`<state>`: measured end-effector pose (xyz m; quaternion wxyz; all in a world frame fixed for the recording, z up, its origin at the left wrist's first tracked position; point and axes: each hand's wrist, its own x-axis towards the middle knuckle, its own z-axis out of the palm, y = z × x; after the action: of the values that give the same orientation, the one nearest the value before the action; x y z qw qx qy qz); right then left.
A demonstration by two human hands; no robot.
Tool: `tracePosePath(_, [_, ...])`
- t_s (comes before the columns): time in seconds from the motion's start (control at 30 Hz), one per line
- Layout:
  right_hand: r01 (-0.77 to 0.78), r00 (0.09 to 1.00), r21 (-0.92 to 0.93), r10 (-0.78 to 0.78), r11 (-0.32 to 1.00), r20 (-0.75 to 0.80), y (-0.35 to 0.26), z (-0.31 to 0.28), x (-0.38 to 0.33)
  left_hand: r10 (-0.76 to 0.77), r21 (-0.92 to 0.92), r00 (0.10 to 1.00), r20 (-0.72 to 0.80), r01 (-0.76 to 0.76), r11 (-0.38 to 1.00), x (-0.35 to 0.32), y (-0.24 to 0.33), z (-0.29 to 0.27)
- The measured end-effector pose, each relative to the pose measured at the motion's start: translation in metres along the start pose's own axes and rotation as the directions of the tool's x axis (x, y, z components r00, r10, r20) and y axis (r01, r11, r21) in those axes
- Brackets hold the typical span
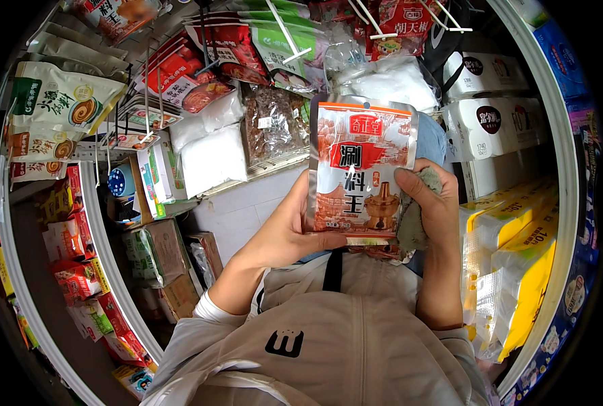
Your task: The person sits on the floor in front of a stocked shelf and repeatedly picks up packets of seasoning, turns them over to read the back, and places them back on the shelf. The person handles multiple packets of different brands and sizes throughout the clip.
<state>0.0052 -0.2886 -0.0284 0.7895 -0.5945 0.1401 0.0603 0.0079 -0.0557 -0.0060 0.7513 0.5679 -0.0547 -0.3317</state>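
While both hands hold it upright at chest height, a flat silvery pouch faces the camera, its front printed red and orange with a copper hotpot picture. The left hand grips its lower left edge. The right hand clasps its right edge together with a grey cloth. Hanging packets and white bags fill the shelves behind.
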Motion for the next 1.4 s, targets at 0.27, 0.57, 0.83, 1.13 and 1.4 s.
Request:
tracePosePath(0.27, [-0.052,0.999,0.013,0.053,0.999,-0.009,0.005,-0.002,0.003,-0.061,0.007,0.994,0.085,0.061,0.998,-0.008,0.001,-0.008])
tracePosePath(0.57, [-0.105,0.994,0.07,0.104,0.992,0.024,0.002,0.001,0.002,-0.076,0.02,0.992,0.099,0.075,0.997,-0.009,0.001,-0.01])
tracePosePath(0.83, [-0.129,0.991,0.101,0.125,0.987,0.045,-0.001,0.002,0.002,-0.072,-0.001,0.995,0.062,0.073,0.997,-0.011,0.003,-0.011])
tracePosePath(1.13, [-0.095,0.994,0.044,0.092,0.995,0.063,0.003,-0.002,0.003,-0.037,0.002,0.995,0.088,0.037,0.999,-0.012,-0.003,-0.015])
tracePosePath(1.4, [0.04,0.998,-0.261,-0.05,0.965,-0.032,-0.015,0.011,-0.013,-0.001,0.014,1.0,0.013,0.001,1.0,-0.003,-0.01,-0.016])
